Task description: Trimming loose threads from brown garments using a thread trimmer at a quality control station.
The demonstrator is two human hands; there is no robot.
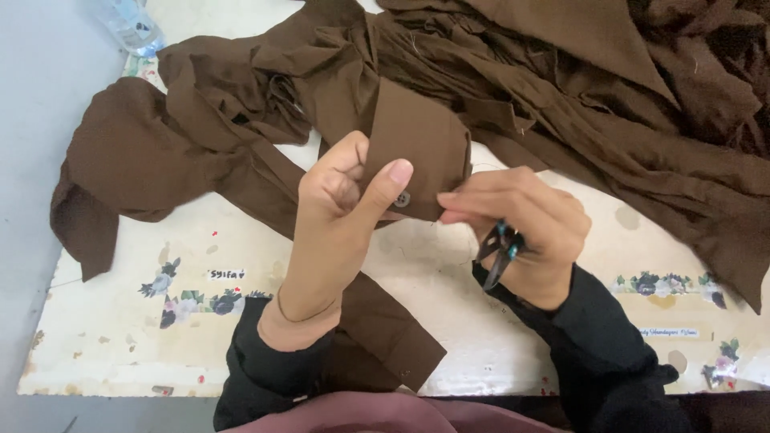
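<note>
My left hand [341, 204] pinches the cuff [417, 152] of a brown shirt, thumb lying beside a small grey button [402, 199] sewn near the cuff's edge. My right hand [525, 228] holds the cuff's right edge with its fingertips. A small pair of dark thread snips [499, 250] with teal accents is tucked in that palm, its tips pointing down. The rest of the brown shirt [192, 152] trails left across the table and down past the near edge.
A heap of more brown garments [642, 104] covers the back right. The white worktable [144, 321] has worn flower stickers along its front. A clear plastic bottle [128, 24] lies at the far left corner. Grey floor [32, 160] is to the left.
</note>
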